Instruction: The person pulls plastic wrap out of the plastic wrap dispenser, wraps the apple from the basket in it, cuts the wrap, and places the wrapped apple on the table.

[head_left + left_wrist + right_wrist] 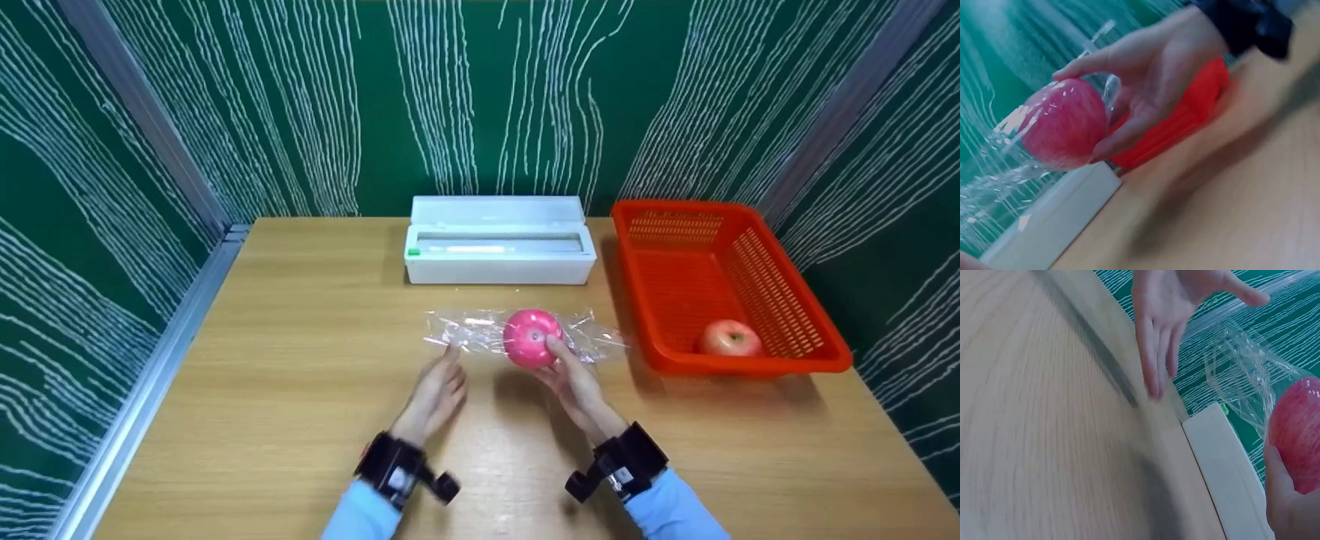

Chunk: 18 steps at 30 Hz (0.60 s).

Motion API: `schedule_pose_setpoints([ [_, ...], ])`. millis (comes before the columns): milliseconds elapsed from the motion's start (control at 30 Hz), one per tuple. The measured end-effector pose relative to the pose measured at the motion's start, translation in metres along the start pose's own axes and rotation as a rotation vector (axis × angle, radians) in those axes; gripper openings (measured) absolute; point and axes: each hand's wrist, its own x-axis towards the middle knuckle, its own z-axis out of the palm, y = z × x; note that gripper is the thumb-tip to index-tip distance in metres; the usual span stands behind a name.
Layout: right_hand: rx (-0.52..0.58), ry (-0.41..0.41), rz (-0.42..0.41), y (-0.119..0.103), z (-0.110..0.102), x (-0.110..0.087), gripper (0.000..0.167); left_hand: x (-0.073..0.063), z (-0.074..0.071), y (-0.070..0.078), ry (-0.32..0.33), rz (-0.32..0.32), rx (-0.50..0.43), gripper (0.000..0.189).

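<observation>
A pinkish-red apple (531,337) is held up in front of me, with clear plastic film (469,330) stretched over it and loose crinkled ends sticking out on both sides. My right hand (576,386) grips the apple from its near right side, thumb and fingers spread round it. Just below the film's left end is my left hand (439,394). The right wrist view has that left hand (1171,320) apart from the film, its fingers straight, its thumb spread and its palm bare. In the left wrist view the wrapped apple (1067,124) rests between the right thumb and fingers.
Behind the apple stands a white cling film box (501,270), its lid raised and a film roll inside. An orange-red plastic basket (637,300) sits at the right with another apple (729,339) in its near end. Green patterned panels (375,97) border the wooden table (285,360).
</observation>
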Motion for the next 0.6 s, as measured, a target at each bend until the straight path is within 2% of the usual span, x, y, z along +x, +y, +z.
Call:
schedule_pose_setpoints([
  [33,0.0,-0.01,0.003,0.003,0.002,0.0,0.057,0.005,0.001,0.0,-0.02,0.005,-0.07,0.092],
  [67,0.001,-0.009,0.005,0.005,0.003,0.0,0.057,0.01,0.002,0.001,-0.001,0.039,-0.112,0.086],
  [133,-0.011,-0.011,-0.003,0.008,0.005,0.001,0.055,0.019,0.006,0.006,0.099,0.126,-0.118,0.065],
  [200,-0.043,-0.01,-0.007,0.009,0.006,0.001,0.054,0.026,0.012,0.01,0.235,0.196,-0.057,0.041],
  [300,-0.094,-0.013,-0.021,0.011,0.006,0.001,0.057,0.03,0.017,0.013,0.364,0.317,0.208,0.027],
  [367,-0.125,-0.01,-0.033,0.014,0.006,0.0,0.063,0.033,0.019,0.014,0.437,0.45,0.44,0.023],
  [433,-0.131,-0.043,-0.064,0.019,0.002,0.003,0.065,0.036,0.018,0.014,0.508,0.62,0.672,0.021],
  [467,-0.15,-0.044,-0.072,0.02,0.002,0.002,0.067,0.038,0.016,0.014,0.543,0.71,0.759,0.02],
  [533,-0.196,-0.041,-0.083,0.021,0.003,-0.001,0.07,0.041,0.011,0.014,0.593,0.847,0.87,0.02],
  [600,-0.224,-0.051,-0.092,0.022,0.002,-0.002,0.068,0.043,0.006,0.013,0.594,0.931,0.881,0.019],
])
